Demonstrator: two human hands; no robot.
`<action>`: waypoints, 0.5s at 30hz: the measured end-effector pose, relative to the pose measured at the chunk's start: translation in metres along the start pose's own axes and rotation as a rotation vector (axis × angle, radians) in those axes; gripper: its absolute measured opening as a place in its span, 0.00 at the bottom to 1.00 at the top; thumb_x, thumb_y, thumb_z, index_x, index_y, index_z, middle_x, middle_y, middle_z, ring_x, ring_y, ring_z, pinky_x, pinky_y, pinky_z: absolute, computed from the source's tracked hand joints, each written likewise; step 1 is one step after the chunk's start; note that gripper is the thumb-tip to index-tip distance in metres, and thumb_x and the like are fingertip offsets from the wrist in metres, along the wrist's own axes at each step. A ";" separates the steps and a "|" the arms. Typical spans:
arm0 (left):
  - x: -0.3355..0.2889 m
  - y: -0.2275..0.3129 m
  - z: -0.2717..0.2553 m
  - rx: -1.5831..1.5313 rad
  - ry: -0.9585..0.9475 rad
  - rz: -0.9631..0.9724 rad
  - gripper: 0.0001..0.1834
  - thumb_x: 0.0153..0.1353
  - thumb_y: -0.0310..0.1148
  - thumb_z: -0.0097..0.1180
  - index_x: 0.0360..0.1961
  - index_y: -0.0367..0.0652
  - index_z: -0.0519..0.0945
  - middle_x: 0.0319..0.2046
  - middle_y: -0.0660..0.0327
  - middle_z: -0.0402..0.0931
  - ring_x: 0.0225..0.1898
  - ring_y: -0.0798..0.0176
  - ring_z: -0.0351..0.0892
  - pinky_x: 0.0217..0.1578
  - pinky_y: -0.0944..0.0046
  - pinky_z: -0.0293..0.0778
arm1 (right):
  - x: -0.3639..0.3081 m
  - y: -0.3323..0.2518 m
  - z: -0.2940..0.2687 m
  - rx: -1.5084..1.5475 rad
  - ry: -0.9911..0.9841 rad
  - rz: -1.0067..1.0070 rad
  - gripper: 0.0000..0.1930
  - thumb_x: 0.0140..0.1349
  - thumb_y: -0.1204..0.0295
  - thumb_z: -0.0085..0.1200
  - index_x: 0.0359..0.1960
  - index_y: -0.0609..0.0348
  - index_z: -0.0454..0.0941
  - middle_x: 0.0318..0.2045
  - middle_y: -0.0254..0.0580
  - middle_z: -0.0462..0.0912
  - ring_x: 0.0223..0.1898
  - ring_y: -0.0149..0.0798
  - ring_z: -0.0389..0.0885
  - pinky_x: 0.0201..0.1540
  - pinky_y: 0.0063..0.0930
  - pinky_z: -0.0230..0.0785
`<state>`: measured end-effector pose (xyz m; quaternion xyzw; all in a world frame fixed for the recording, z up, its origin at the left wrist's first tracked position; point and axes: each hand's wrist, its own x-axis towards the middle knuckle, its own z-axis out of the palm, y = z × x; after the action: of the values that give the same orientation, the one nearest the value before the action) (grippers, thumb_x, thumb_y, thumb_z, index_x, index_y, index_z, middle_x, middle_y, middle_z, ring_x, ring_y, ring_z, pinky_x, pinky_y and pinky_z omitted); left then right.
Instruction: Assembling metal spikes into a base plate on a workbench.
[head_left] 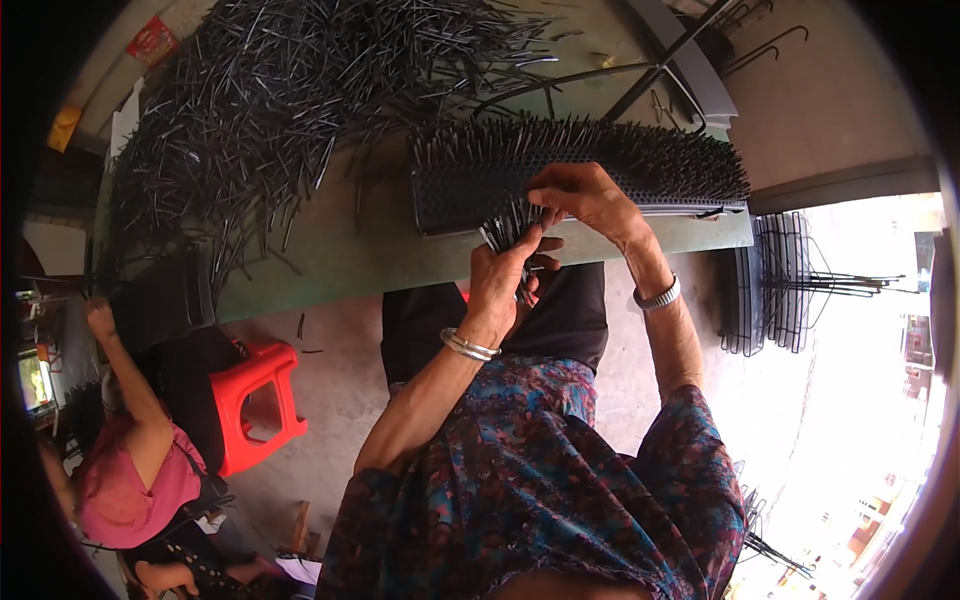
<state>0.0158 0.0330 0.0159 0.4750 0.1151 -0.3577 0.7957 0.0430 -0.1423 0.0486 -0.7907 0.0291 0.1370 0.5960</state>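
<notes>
My left hand (498, 278) is closed around a bundle of thin black sticks (507, 226), their ends fanning out above the fingers. At the top of this bundle my right hand (598, 205) has its thumb and fingers pinched together. What lies between those fingertips is too small to make out. Both hands are at the near side of a long black board (465, 195) full of small holes. Rows of upright black sticks (600, 140) fill its far part, while the near left part shows bare holes.
A large heap of loose black sticks (270, 100) covers the left of the green table (340, 270). Black curved frames (680, 60) lie at the far right. A red stool (262, 400) stands lower left, near a co-worker in pink (145, 480). Wire racks (785, 285) stand right.
</notes>
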 end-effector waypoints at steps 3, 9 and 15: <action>0.001 -0.001 0.002 -0.017 -0.023 0.026 0.15 0.63 0.41 0.60 0.45 0.43 0.80 0.34 0.59 0.84 0.27 0.70 0.81 0.18 0.75 0.62 | 0.000 0.001 0.000 0.035 -0.002 -0.005 0.10 0.61 0.71 0.58 0.37 0.67 0.79 0.24 0.38 0.81 0.27 0.28 0.81 0.32 0.22 0.75; 0.004 -0.002 0.002 -0.007 0.000 0.017 0.14 0.62 0.43 0.60 0.41 0.43 0.81 0.33 0.60 0.84 0.29 0.71 0.81 0.18 0.77 0.61 | 0.002 0.003 -0.003 0.050 0.008 0.037 0.10 0.62 0.71 0.58 0.37 0.68 0.79 0.25 0.38 0.81 0.27 0.28 0.81 0.32 0.22 0.75; 0.007 -0.001 0.002 0.043 0.038 0.042 0.15 0.63 0.42 0.59 0.38 0.40 0.81 0.31 0.59 0.84 0.24 0.71 0.80 0.16 0.76 0.62 | 0.002 0.006 -0.002 0.101 0.027 0.045 0.10 0.62 0.72 0.57 0.37 0.68 0.79 0.26 0.37 0.81 0.27 0.28 0.81 0.32 0.23 0.77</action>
<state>0.0200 0.0278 0.0123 0.5011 0.1126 -0.3343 0.7902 0.0445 -0.1458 0.0434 -0.7607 0.0617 0.1379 0.6313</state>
